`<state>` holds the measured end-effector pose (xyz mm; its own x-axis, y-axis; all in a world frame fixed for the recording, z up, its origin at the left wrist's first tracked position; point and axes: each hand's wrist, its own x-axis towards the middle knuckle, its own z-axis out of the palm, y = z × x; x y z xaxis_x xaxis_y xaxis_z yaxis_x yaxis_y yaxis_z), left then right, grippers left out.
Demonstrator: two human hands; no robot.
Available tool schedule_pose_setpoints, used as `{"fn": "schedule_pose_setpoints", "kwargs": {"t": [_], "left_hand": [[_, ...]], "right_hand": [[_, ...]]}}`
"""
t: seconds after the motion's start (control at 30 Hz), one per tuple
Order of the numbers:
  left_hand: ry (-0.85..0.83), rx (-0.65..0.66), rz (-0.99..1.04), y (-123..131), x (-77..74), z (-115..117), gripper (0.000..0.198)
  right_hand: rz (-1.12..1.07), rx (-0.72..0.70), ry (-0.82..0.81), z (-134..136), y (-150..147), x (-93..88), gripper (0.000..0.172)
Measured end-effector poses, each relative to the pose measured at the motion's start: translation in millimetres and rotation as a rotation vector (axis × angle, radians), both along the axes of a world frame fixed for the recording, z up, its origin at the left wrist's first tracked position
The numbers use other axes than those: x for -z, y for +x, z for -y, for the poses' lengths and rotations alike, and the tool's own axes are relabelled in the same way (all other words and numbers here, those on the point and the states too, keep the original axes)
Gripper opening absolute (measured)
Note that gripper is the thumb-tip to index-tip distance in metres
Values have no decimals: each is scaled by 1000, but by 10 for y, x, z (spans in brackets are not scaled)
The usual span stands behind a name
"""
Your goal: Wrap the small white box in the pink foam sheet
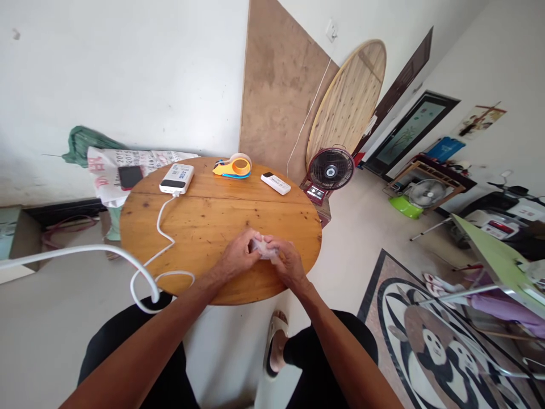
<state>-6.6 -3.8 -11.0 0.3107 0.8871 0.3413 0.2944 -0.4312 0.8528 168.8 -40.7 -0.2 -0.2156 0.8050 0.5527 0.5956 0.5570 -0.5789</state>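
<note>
Translucent bundle (details unclear), half-hidden.

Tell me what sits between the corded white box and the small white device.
In the head view, an orange tape dispenser lies between the white box and the small device.

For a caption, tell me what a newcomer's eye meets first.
Likely the brown, rounded wooden table mid-picture, where the bare left hand and right hand hold a small, translucent, crumpled-looking item over its near side. Then come the orange and blue plastic tape dispenser by its far edge, and the black and white panda floor design, lower right.
</note>
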Motion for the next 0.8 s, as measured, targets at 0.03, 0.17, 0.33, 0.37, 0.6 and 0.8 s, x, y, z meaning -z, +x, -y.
{"fn": "schedule_pose_setpoints", "kwargs": {"t": [0.03,0.17,0.33,0.37,0.6,0.8], "left_hand": [[-29,-4,21,-4,-25,9,18],[-146,0,97,-35,-77,12,26],[-224,-26,151,-73,-108,7,29],[-228,-30,159,-78,-124,10,31],[-396,134,367,-86,-197,2,45],[-589,340,496,-83,-171,-11,51]], "right_hand": [[-11,3,-29,11,1,-48,14],[-111,-89,-301,-9,8,-188,39],[-176,-188,-462,-147,-1,-248,70],[-180,-184,-482,-181,-4,-261,68],[-456,-311,-704,-367,-17,-255,42],[-615,-333,-711,-422,-13,-72,44]]}}
